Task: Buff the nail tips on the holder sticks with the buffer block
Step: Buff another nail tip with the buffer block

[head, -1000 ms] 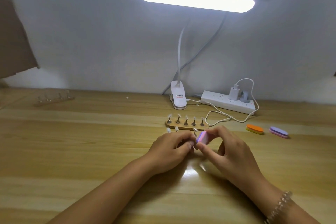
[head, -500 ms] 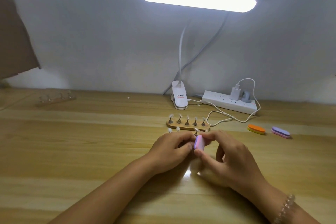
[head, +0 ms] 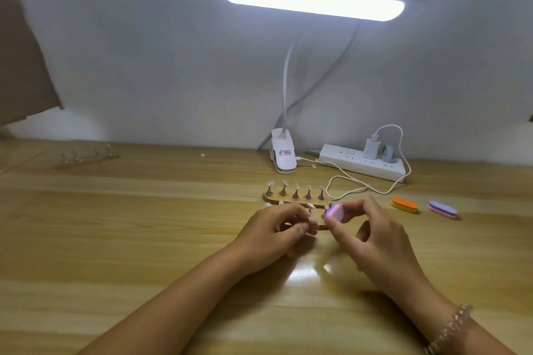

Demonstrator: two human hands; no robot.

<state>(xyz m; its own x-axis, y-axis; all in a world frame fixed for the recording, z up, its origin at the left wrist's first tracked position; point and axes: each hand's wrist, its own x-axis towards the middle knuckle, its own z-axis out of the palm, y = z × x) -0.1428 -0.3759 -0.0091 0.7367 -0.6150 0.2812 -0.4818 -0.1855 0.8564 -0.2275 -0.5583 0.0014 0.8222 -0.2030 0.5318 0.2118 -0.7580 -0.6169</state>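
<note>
Left hand (head: 277, 229) pinches a nail tip (head: 313, 221) low over the tabletop (head: 144, 239), right hand (head: 372, 235) pinches the buffer block (head: 335, 213) just beside it, and too hard a stroke could pop that tiny tip loose!

I see a buffer block (head: 334, 212), pale pink with a purple edge. To its right lie an orange buffer (head: 404, 204) with a yellow layer and a lilac buffer (head: 442, 209) with a pink layer. The desk (head: 144, 239) is honey-coloured wood with long grain streaks. The holder base (head: 274, 198) is tan wood, its sticks (head: 295, 194) are silver, and the nail tip (head: 313, 221) is milky white. The lamp (head: 313, 0) glows white. The power strip (head: 346, 160), charger (head: 370, 148) and cable (head: 346, 179) are white, the plug (head: 389, 154) grey, the wall (head: 144, 52) pale grey. The bracelet (head: 450, 328) has clear beads.
</note>
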